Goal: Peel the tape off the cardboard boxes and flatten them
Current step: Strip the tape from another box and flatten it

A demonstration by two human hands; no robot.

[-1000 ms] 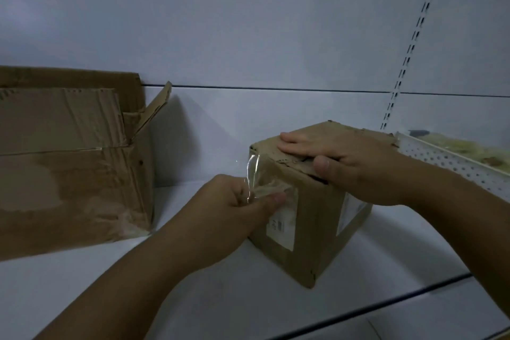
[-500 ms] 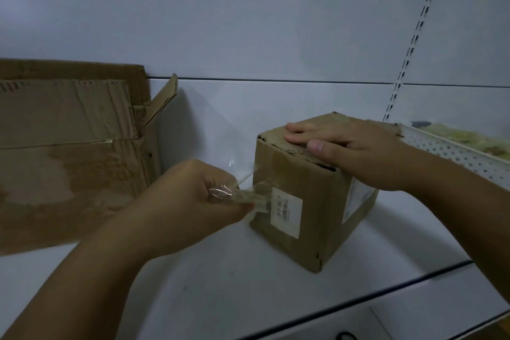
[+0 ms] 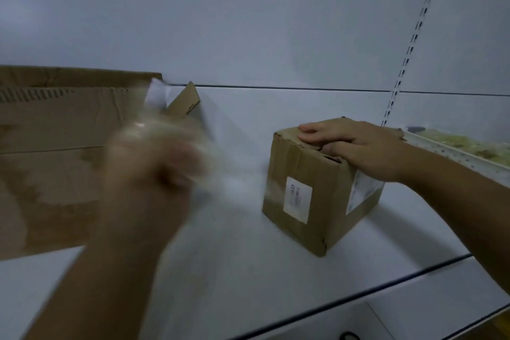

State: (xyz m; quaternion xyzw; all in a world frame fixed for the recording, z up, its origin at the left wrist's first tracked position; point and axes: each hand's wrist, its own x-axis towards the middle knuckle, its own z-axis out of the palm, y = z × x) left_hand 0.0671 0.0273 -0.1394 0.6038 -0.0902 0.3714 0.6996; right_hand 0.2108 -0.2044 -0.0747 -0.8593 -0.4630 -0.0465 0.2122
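The small brown cardboard box [image 3: 323,188] sits on the white shelf [image 3: 248,270] under the flat, open right hand [image 3: 356,146], while the blurry left hand [image 3: 154,171], off to its left, is fisted around clear tape [image 3: 171,130].

Two bare forearms, no sleeves, watch or rings showing; left hand [image 3: 154,171] smeared by motion blur, its outline soft; right hand [image 3: 356,146] sharp, with short, plain, unpainted nails on the visible fingers.
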